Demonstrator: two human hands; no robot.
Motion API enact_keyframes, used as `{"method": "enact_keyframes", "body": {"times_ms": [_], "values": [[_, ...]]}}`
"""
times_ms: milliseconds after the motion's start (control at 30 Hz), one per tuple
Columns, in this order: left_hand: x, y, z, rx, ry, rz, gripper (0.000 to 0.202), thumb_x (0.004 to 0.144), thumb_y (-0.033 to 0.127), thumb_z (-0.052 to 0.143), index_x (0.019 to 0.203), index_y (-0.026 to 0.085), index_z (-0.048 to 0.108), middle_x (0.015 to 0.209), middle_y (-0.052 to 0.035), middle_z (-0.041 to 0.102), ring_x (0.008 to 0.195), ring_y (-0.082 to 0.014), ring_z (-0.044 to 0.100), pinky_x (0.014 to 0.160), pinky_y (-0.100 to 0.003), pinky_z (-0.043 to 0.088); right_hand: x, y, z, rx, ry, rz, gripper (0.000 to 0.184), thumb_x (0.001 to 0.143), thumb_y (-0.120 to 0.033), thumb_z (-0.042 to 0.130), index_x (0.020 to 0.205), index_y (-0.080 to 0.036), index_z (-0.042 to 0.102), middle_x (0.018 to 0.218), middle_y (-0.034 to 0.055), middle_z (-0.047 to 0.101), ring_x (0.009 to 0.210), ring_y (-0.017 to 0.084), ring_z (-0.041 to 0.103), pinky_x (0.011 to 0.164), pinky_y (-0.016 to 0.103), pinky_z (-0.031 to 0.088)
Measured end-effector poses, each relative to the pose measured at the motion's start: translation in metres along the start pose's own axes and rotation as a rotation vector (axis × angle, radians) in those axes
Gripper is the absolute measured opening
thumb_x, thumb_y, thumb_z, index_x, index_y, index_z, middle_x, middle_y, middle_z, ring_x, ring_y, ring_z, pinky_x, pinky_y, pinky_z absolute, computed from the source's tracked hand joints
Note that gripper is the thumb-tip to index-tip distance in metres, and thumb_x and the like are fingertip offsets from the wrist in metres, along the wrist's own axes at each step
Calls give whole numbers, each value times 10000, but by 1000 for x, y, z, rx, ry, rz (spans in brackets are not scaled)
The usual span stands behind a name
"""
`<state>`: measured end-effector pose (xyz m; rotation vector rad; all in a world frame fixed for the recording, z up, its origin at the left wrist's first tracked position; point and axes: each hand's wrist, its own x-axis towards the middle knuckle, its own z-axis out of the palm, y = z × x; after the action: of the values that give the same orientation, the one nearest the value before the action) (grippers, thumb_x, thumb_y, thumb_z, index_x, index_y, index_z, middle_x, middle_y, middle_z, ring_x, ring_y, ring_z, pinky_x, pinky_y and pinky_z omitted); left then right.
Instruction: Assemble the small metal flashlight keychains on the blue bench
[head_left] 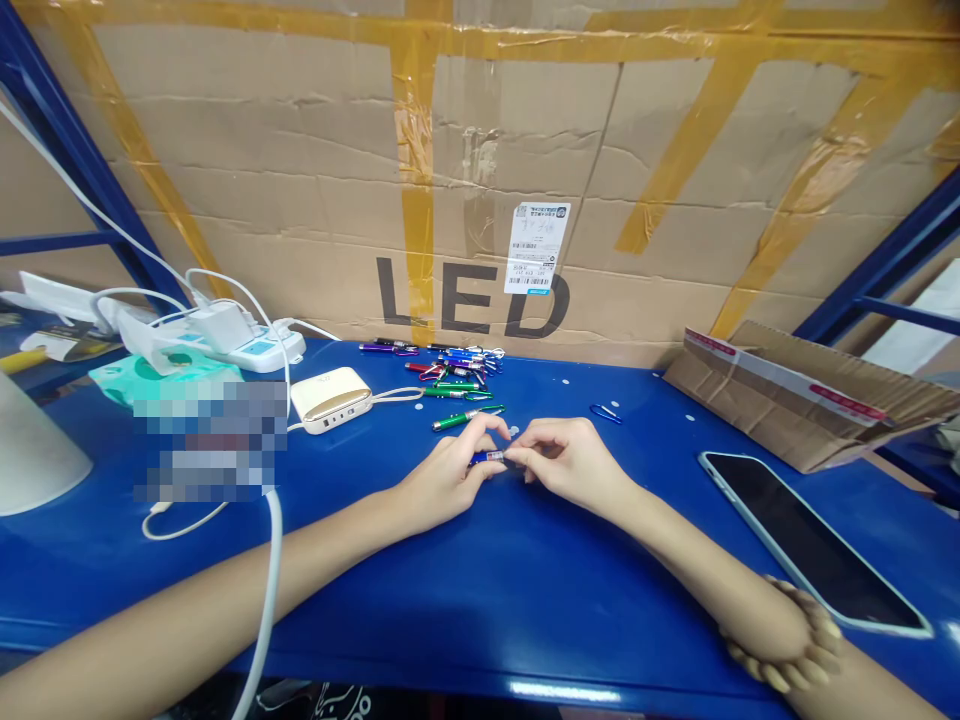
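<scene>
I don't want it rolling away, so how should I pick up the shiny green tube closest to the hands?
Pinch the green tube around its middle, probably coming from above. It lies flat and roughly sideways on the blue table, so the grip could close across its slim body. The thin clip at its right end looks harder to hold.

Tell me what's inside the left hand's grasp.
A small blue cylinder with a pale label shows between the left hand's thumb and fingers, its end by the right hand. The fingers cover the rest, so its full shape cannot be seen.
</scene>
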<state>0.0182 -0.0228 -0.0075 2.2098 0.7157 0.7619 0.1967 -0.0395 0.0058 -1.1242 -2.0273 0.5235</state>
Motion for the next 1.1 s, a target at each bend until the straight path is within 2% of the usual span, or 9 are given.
{"method": "enact_keyframes", "body": {"times_ms": [100,200,467,633,700,900,967,1100], "values": [[2,-1,0,13,7,-18,160,857,187,419,1007,205,368,728,26,583,615,-121,504,630,-226,373,2,0,1,120,-50,209,230,751,-295,595,579,-143,594,467,15,595,402,118,570,425,200,437],[3,-1,1,7,29,-20,134,855,183,426,978,203,376,740,19,590,669,-131,547,653,-230,392,4,1,0,148,-50,278,260,736,-350,602,584,-140,597,453,19,591,397,121,566,418,200,430],[5,-2,4,54,62,-57,169,865,222,425,1029,182,428,746,-4,611,728,-156,596,690,-264,445,5,-2,-5,93,-21,243,255,745,-377,593,657,-143,648,466,9,599,403,115,565,423,196,424],[8,0,2,55,89,-86,187,826,201,481,1004,181,535,954,-45,657,855,-178,614,794,-291,453,4,-2,-4,22,55,187,214,712,-365,640,679,-154,663,541,16,646,410,115,570,418,204,421],[8,2,1,28,97,-80,170,815,203,496,966,182,572,990,-41,661,848,-177,618,793,-286,461,3,-3,-4,4,76,182,222,704,-378,650,676,-158,663,537,13,647,400,115,567,414,205,418],[8,6,0,-59,109,-111,185,860,240,436,977,168,560,829,-33,681,774,-156,624,763,-277,469,5,-11,-12,38,113,213,281,737,-429,611,685,-158,668,506,7,633,390,112,568,414,198,409],[8,6,0,-89,151,-134,170,865,254,431,961,171,544,840,-41,680,789,-158,622,759,-278,464,7,-10,-19,43,188,249,310,729,-458,608,687,-156,669,472,3,611,388,120,568,408,201,400],[8,5,-2,-169,347,-158,135,862,309,453,911,187,482,854,-41,674,763,-158,606,686,-265,458,10,-4,-34,-67,367,273,336,705,-491,615,663,-162,670,458,4,602,385,134,568,429,223,412]]}}
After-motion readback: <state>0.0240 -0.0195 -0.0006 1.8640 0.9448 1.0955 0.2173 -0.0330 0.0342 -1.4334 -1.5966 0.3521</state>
